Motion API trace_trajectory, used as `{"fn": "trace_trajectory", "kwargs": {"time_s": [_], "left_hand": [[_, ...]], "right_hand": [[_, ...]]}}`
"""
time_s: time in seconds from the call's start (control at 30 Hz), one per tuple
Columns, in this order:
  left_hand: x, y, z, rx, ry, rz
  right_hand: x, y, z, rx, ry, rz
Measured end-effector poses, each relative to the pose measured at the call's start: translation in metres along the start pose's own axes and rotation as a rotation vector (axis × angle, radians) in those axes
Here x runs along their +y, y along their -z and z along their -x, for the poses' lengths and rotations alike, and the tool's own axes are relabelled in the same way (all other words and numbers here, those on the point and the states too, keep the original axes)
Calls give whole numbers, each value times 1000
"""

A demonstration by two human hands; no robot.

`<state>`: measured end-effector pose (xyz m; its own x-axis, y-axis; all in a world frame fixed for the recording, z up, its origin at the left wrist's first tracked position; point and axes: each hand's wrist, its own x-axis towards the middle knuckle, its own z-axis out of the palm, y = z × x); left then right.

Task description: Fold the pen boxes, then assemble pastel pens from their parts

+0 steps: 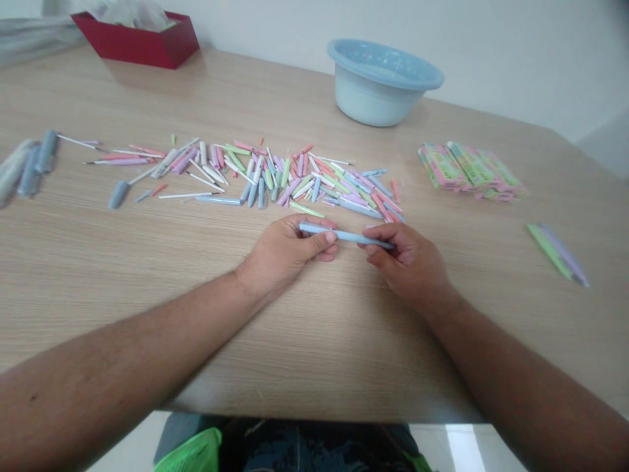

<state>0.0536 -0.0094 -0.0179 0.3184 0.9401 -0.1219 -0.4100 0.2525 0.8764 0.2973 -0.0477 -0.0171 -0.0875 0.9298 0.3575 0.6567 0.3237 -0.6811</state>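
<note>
Tabletop, passable at near centre and, far, between red box and blue basin; obstacles: scattered pen parts across the middle, packets right.

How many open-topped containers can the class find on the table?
2: a red box at the back left, and a light blue basin at the back, right of centre.

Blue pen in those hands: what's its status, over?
Left hand, right hand: both holding the blue pen. Loose pen parts: heaped just beyond the hands.
</note>
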Motion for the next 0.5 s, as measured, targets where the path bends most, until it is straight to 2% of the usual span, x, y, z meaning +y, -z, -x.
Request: {"fn": "trace_trajectory", "kwargs": {"time_s": [0.17, 0.5], "left_hand": [[-2, 1, -1, -26, 4, 25], [-1, 0, 0, -1, 29, 23]], "right_hand": [[6, -2, 1, -20, -25, -30], [2, -1, 1, -25, -38, -14]]}}
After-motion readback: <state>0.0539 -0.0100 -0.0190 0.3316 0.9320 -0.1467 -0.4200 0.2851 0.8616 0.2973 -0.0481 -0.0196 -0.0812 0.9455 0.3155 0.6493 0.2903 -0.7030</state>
